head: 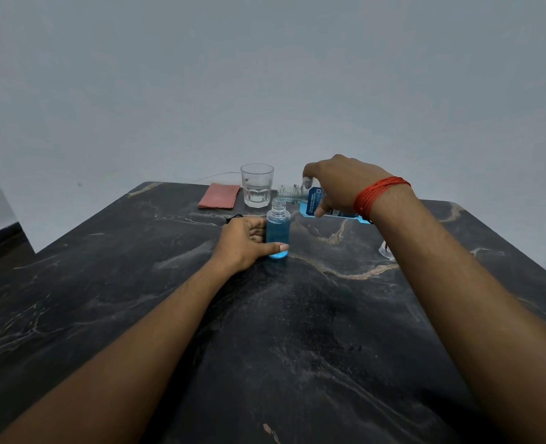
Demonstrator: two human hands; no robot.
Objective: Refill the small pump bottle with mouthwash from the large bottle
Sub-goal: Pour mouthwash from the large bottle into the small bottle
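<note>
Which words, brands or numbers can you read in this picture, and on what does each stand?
Blue label of the large bottle: small white print, too blurred to read.
Same label: bigger white letters, mostly covered by the right hand, unreadable.
The small pump bottle and the glass: no text visible.

The small pump bottle (278, 230), uncapped and largely filled with blue liquid (278, 241), is stood upright at frame centre; the large bottle (311, 200) is tipped sideways, mouth just above it.
</note>
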